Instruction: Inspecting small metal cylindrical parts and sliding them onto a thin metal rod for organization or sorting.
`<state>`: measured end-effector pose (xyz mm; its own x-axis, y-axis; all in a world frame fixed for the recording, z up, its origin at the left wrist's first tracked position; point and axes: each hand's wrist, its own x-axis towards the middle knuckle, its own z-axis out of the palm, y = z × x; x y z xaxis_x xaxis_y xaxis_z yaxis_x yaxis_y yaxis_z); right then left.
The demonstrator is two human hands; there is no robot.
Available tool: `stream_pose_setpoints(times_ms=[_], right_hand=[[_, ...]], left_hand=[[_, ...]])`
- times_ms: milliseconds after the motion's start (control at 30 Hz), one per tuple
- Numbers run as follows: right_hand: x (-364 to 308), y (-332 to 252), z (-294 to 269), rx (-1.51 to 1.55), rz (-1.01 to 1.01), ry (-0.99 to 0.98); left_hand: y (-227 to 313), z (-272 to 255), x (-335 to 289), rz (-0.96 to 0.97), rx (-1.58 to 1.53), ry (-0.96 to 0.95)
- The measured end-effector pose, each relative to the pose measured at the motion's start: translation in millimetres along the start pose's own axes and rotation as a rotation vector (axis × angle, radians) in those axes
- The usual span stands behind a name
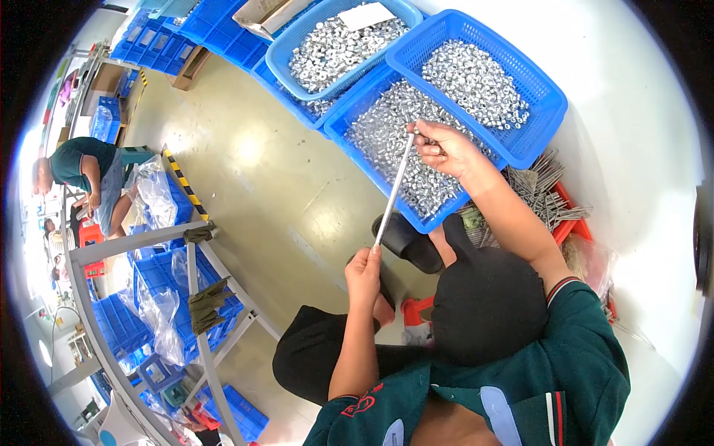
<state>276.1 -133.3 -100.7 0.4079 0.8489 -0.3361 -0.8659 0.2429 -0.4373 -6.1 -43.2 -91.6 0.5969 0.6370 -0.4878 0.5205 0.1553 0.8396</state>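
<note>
My left hand is closed around the lower end of a thin silver metal rod, which slants up and to the right. At the rod's top end, the fingers of my right hand are bent and pinched together, with small shiny metal parts showing between them. Just beneath that hand is a blue plastic basket filled with many small silver metal parts. Their exact kind is too small to tell.
A second blue basket of ring-like metal parts overlaps it on the right. Farther back sits a light-blue basket with a white card. Thin metal rods lie beside an orange-red bin. A grey frame and another person are at left.
</note>
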Motion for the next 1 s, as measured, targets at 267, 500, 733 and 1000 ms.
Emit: stream_pose_setpoints(times_ms=[267,500,733,1000], right_hand=[[-4,0,23,-0.528,-0.038,0.096],[-5,22,17,-0.135,0.22,-0.03],[7,13,3,0.434,0.14,0.204],[11,25,-8,0.088,0.131,0.257]], left_hand=[[4,1,-3,0.027,-0.009,0.0],[4,2,1,0.012,-0.074,0.029],[8,0,0,-0.08,-0.169,0.029],[8,0,-1,-0.13,-0.231,0.005]])
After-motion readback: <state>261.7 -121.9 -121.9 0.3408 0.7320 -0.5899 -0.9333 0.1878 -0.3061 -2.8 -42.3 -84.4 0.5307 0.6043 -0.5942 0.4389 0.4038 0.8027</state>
